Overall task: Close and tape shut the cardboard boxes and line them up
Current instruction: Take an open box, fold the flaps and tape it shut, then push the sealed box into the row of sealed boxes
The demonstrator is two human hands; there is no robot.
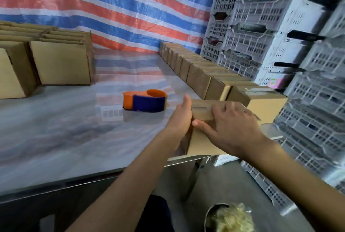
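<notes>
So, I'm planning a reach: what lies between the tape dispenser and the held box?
Bare table, then the left hand against the box, in head view.

A red, blue and white striped tarp (121, 8) hangs behind the table's (65, 129) far edge. White slatted crates (261, 17) stand stacked along its right edge. Below its near edge, a round container (210, 215) holds pale shreds.
</notes>
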